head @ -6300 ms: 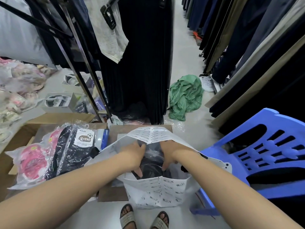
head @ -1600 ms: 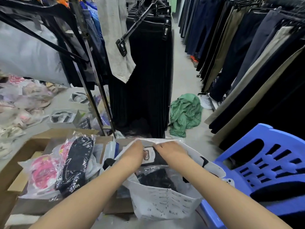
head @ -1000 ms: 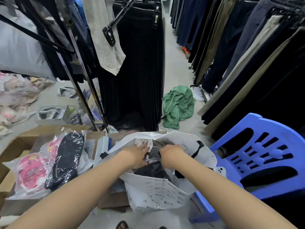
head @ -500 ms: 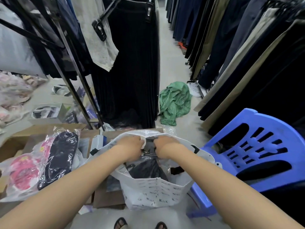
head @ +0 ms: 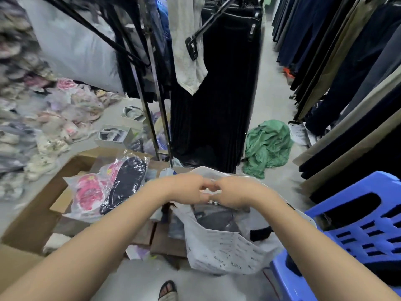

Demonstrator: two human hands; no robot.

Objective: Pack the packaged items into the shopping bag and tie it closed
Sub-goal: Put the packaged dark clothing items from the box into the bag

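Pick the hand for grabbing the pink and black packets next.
Left, probably. The packets lie on the cardboard box left of the left hand; the right hand sits over the shopping bag, farther away.

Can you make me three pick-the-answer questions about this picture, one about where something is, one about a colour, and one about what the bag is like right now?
1. Where is the green cloth?
A. On the chair
B. On the floor beyond the bag
C. Inside the bag

2. What colour is the plastic chair?
A. Blue
B. Red
C. Yellow

3. What is the shopping bag like right now?
A. Tied shut with a knot
B. Lying flat and empty
C. Open on the near side, dark packaged items showing inside

Answers:
1. B: the cloth lies crumpled on the floor by the hanging black clothes.
2. A: its slatted back is bright blue, at the right of the bag.
3. C: the left hand and right hand meet at the bag's top, but the near side gapes and a packaged item shows.
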